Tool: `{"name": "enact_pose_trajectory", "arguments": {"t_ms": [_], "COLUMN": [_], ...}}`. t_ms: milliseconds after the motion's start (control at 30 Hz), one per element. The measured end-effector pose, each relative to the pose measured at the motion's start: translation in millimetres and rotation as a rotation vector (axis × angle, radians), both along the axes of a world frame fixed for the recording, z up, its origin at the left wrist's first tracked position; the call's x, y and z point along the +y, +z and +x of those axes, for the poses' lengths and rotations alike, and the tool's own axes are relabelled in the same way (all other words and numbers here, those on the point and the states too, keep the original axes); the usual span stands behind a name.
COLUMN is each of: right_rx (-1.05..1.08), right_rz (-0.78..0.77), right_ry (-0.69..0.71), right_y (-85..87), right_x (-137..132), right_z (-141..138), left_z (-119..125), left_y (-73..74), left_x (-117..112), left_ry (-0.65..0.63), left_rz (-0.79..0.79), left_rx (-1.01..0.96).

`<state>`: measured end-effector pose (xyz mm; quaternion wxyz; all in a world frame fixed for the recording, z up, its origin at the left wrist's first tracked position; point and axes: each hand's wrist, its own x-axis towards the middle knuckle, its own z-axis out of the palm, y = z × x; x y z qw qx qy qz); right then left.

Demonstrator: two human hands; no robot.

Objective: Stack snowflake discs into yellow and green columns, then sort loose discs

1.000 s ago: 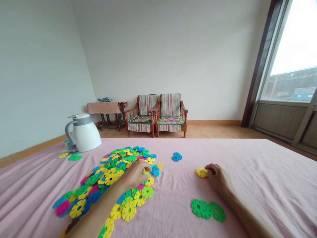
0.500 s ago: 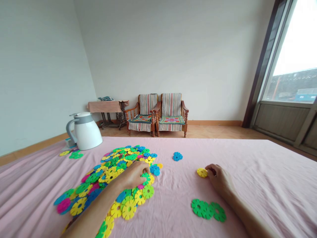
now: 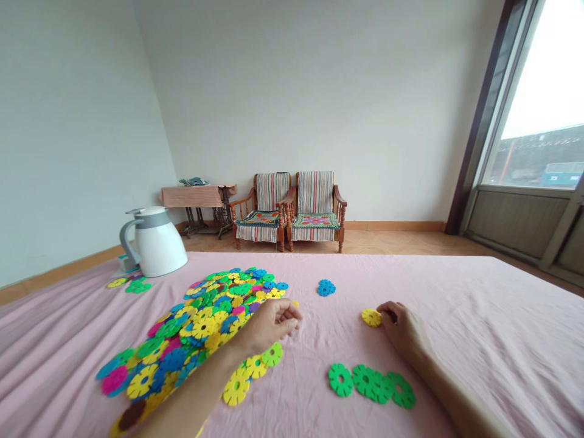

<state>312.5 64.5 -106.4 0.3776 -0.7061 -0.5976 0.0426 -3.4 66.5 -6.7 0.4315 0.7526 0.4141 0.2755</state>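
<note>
My left hand (image 3: 276, 323) hovers at the right side of a heap of notched plastic snowflake discs (image 3: 205, 328) in yellow, green, blue and pink. Its fingers are loosely bent and apart, with nothing visible in them. My right hand (image 3: 404, 328) rests on the cloth, thumb and fingers pinched at the edge of a yellow snowflake disc (image 3: 371, 317). Between my forearms lies a row of green snowflake discs (image 3: 365, 380), some overlapping; the leftmost green disc (image 3: 340, 380) sits slightly apart. Farther back is a small cluster of blue snowflake discs (image 3: 326, 288).
A pink cloth (image 3: 493, 340) with wrinkles covers the table. At the far left stands a white and grey jug (image 3: 160, 243), with a few loose discs (image 3: 137, 285) in front of it. Two wooden armchairs (image 3: 314, 210) are beyond the table.
A green snowflake disc now lies at the left end of the green row. My left hand has come off the heap's discs and sits slightly farther right. My right hand stays put.
</note>
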Motion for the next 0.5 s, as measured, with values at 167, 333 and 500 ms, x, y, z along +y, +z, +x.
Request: {"name": "enact_pose_trajectory", "arguments": {"t_ms": [167, 333, 500], "right_rx": [-0.002, 0.007, 0.007], "right_rz": [-0.009, 0.011, 0.003], "right_ry": [-0.008, -0.002, 0.01], "right_y": [5.4, -1.5, -7.7], "right_x": [-2.7, 2.3, 5.7], "right_z": [-2.6, 0.4, 4.3], "left_z": [-34.4, -77.4, -97.7], "left_y": [10.0, 5.8, -0.9], "left_x": [15.2, 16.4, 14.6], "left_ry": [0.113, 0.084, 0.056], "left_rz": [0.25, 0.391, 0.406], "left_rx": [0.161, 0.499, 0.642]}}
